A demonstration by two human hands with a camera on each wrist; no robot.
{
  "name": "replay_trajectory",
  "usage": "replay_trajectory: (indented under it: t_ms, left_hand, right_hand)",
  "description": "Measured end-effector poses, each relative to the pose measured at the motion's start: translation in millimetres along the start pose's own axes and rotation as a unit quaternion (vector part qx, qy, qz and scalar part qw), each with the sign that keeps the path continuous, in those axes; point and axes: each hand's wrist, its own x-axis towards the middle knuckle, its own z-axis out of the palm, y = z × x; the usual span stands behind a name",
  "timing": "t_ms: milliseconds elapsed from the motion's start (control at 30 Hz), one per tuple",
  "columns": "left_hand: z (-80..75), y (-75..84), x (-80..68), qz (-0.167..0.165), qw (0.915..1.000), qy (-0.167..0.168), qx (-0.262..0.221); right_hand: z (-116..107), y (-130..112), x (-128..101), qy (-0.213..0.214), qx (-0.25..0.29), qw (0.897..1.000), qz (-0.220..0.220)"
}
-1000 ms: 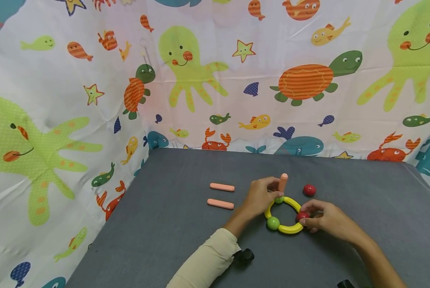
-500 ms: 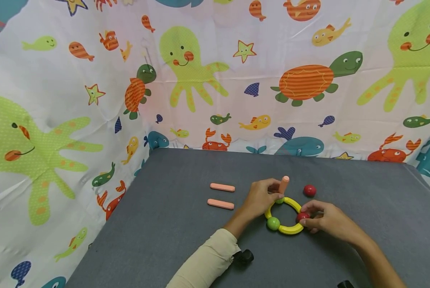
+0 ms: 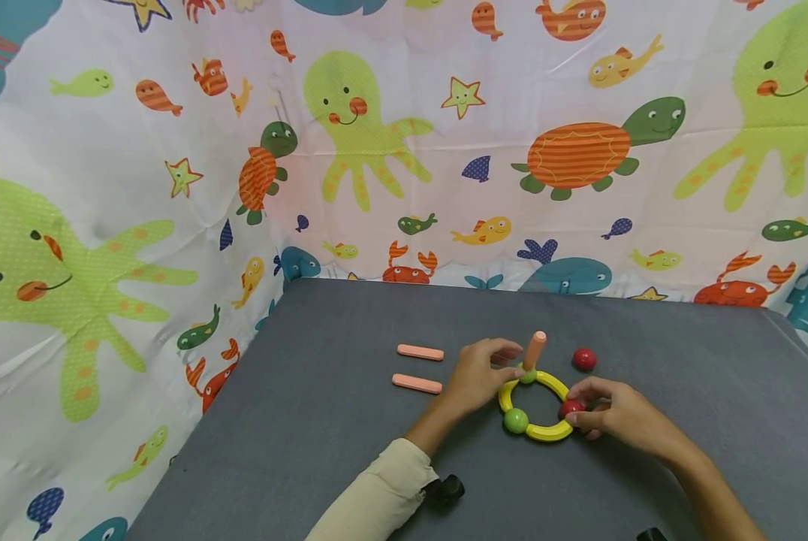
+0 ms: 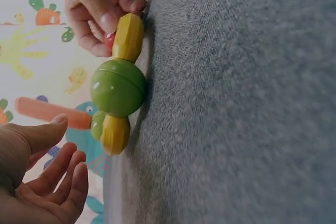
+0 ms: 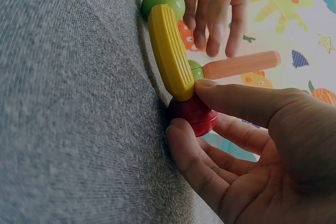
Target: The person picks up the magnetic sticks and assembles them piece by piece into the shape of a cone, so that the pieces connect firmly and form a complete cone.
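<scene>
Left hand (image 3: pixel 474 370) has let go of the upright pink rod (image 3: pixel 534 350): half a second ago its fingers were wrapped at the rod's base, now they are loosely spread and clear of it, just beside. The left wrist view confirms a gap between the fingertips (image 4: pixel 62 119) and the rod.

The rod stands unsupported on the far small green ball (image 3: pixel 527 376) of the yellow ring (image 3: pixel 538 431), which lies flat on the grey table (image 3: pixel 323 421). Judgement: the joint holds, so the rod is seated.

Right hand (image 3: pixel 613 415) unchanged, thumb and fingers pinching the red ball (image 3: pixel 569 408) at the ring's right side.

Larger green ball (image 3: pixel 515 420) sits at the ring's near left. Loose red ball (image 3: pixel 583 359) and two pink rods (image 3: pixel 416 368) lie apart, untouched.
</scene>
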Motion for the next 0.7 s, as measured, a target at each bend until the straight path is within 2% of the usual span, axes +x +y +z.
replay_trajectory:
  t_ms: [400,567,700]
  left_hand:
    - [-34.9,-17.4,-31.0,0.0,0.9994,0.001,-0.034]
    - [-49.8,-26.7,-43.1,-0.002,0.9992,0.014,-0.038]
    - [-62.2,-33.9,-52.2,-0.01,0.9992,0.031,-0.024]
  right_hand:
    - [0,2,1,0.003,-0.005,1.0,0.007]
    - [0,1,1,0.003,-0.008,1.0,0.008]
    - [-1,1,1,0.0,-0.01,1.0,0.008]
